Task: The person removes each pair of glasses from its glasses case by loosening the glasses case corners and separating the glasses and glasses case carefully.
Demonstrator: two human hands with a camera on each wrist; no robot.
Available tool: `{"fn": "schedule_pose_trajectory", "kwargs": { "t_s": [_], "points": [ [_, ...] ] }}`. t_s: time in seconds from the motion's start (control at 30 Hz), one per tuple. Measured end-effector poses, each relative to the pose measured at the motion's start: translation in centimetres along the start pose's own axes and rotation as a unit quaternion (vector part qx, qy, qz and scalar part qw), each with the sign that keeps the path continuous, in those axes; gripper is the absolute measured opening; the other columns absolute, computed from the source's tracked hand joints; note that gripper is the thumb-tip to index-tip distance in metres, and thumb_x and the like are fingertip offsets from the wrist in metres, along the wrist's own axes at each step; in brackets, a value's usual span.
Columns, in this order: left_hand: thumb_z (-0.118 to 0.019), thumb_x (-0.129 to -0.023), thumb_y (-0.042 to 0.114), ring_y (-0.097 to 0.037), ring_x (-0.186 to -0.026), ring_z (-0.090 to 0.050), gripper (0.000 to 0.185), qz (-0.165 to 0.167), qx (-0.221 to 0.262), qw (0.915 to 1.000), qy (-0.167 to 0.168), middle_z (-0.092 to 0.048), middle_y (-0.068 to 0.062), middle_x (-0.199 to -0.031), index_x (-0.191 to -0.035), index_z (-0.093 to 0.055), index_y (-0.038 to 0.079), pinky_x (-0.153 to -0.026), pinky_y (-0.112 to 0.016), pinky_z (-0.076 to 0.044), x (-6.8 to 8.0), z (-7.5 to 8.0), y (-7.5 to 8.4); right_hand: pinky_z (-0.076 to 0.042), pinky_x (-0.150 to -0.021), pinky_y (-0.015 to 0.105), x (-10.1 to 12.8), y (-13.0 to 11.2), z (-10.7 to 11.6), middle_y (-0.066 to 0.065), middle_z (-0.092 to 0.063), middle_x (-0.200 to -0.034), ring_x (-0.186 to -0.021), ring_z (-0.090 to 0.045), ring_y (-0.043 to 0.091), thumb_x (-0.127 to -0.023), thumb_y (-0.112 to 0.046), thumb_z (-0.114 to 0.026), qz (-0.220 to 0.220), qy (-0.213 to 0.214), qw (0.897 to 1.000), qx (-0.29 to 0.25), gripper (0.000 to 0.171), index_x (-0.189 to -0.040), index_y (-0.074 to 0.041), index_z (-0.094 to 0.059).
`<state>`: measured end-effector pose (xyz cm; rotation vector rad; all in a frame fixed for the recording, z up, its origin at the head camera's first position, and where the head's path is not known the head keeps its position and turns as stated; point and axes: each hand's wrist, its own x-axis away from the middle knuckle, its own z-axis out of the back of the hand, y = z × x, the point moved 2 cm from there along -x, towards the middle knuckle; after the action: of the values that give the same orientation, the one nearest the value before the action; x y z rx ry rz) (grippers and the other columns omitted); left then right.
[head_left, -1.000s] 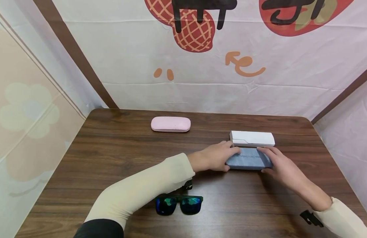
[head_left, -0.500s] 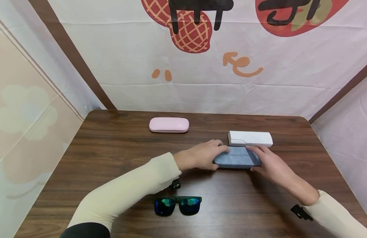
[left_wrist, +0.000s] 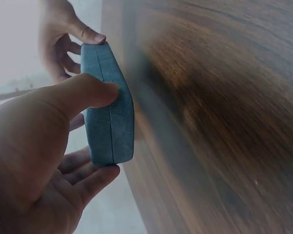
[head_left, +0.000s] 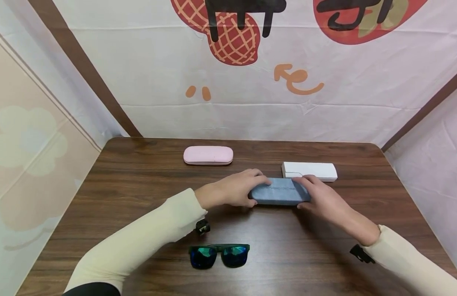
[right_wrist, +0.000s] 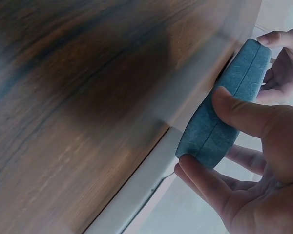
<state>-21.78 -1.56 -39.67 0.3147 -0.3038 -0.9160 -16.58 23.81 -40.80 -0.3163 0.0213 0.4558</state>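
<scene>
- Leftward across the table (head_left: pixel 147 176), the blue case (head_left: pixel 280 192) is being shifted by both hands; in the earlier frame it was being held squarely in front of the white case (head_left: pixel 315 169), while now it is being held before that case's left half, its own left end reaching past.
- By the left hand (head_left: pixel 238 189) the left end is being gripped, the thumb being pressed against the seamed side and the fingers being curled round the edge.
- By the right hand (head_left: pixel 326 202) the right end is being gripped likewise, thumb against the seamed side, fingers bent round the edge.
- Between the two hands the blue case is being kept lengthwise, its lettered face being turned up; whether the table is being touched beneath it cannot be told.
- Just behind the blue case, nearest the right hand, the white case is being left closed.
- Beyond the left hand, the pink case (head_left: pixel 208 155) is being left near the table's far edge.
- Nearer the person, the sunglasses (head_left: pixel 226 255) are being left, lenses facing the person, well apart from both hands.
</scene>
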Motion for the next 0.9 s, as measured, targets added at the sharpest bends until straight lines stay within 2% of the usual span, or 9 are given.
{"fn": "schedule_pose_trajectory", "kwargs": {
  "t_s": [0.37, 0.9],
  "points": [
    [-0.078, -0.091, 0.023, -0.019, -0.126, -0.052, 0.063, -0.002, 0.016, 0.9998, 0.013, -0.051, -0.008, -0.143, -0.148, -0.052, 0.018, -0.104, -0.035, -0.045, 1.5, 0.1, -1.7, -0.054, -0.088, 0.049, -1.4, -0.9, -1.0, 0.018, -0.059, -0.124, -0.104, -0.064, 0.031, -0.073, -0.013, -0.093, 0.030, 0.013, 0.999, -0.010, 0.076, -0.139, -0.003, -0.057],
    [-0.078, -0.090, 0.019, -0.020, -0.128, -0.051, 0.062, 0.008, 0.049, 0.9985, 0.022, -0.050, -0.008, -0.143, -0.146, -0.053, 0.016, -0.106, -0.037, -0.044, 3.7, -0.2, -3.8, -0.053, -0.088, 0.047, -3.0, -2.4, -2.3, 0.017, -0.059, -0.125, -0.106, -0.063, 0.031, -0.076, -0.019, -0.092, 0.039, 0.006, 0.999, -0.010, 0.075, -0.140, -0.005, -0.056]
  ]
}}
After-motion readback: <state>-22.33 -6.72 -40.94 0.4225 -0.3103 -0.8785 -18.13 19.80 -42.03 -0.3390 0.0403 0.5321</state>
